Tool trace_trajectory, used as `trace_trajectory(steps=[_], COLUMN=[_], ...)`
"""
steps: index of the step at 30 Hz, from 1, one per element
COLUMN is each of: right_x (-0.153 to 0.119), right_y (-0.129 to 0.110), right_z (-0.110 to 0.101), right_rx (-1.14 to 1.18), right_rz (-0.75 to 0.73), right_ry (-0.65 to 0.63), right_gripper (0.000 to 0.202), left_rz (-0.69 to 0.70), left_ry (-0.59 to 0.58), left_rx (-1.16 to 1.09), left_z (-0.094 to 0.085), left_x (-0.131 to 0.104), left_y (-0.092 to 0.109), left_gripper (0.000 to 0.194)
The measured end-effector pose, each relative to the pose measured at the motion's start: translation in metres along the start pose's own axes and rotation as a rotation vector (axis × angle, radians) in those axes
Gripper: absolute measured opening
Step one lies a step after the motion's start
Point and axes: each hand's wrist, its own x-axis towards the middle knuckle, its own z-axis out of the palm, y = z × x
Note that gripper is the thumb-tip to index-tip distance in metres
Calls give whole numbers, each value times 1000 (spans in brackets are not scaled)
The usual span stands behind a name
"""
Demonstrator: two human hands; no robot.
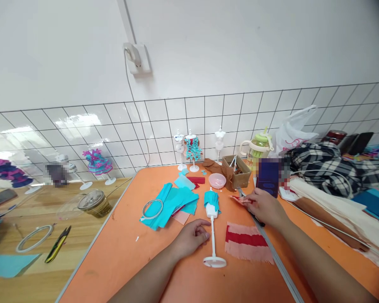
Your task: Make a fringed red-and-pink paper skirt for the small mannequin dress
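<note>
A small white mannequin stand (212,235) lies on the orange table, its torso wrapped in turquoise paper (211,201) and its round base toward me. My left hand (192,236) rests just left of the stand's pole, fingers curled; whether anything is in them is hidden. My right hand (265,206) pinches a small pink and red piece (239,200) to the right of the torso. Below that hand lies a pink crinkled sheet with a red band (246,239). Turquoise sheets (173,204) with a white ring (152,209) on them lie to the left.
Behind are a pink bowl (217,181), a cardboard box of tools (244,177), a dressed mannequin (193,147) and a green-lidded jug (261,145). A dark blue phone-like object (267,176) stands at right. Yellow-black snips (58,245) lie on the wooden table.
</note>
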Motion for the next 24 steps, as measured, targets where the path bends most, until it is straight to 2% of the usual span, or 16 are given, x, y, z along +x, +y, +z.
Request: trace_trajectory(steps=[3, 5, 6, 8, 11, 13, 14, 16, 19, 21, 24], right_x=[-9, -10, -8, -3, 3, 2, 0, -4, -9, -9, -6], right_y=[-18, -27, -29, -30, -20, -6, 1, 18, 37, 44, 49], right_z=[-8, -6, -3, 7, 19, 22, 22, 24, 31, 37, 45], right_rx=[510, 707, 732, 629, 358, 215, 149, 33, -23, -17, 19], right_rz=[-95, -32, 26, 115, 179, 231, 256, 285, 262, 244, 236], right_ry=[-86, -201, -242, -255, -154, -76, -53, -38, -69, -94, -118], right_gripper=[32, 37, 38, 36, 34, 38, 38, 35, 33, 31, 26], left_rz=[-3, -3, -4, -9, 9, 101, 164, 281, 280, 197, -61], left_ry=[-4, -10, -13, -17, -15, 66, 146, 358, 666, 716, 768], left_rx=[-1, -6, -7, -2, 36, 168, 267, 478, 793, 987, 1077], left_z=[-1, -1, -1, -1, -1, -5, -10, -24, -59, -88, -127], left_x=[1, 1, 1, 1, -1, -3, -4, -7, -16, -24, -40], left_y=[1, 1, 2, 2, 2, 4, 7, 16, 33, 42, 44], left_gripper=[45, 45, 45, 45, 42, 35, 32, 30, 34, 34, 33])
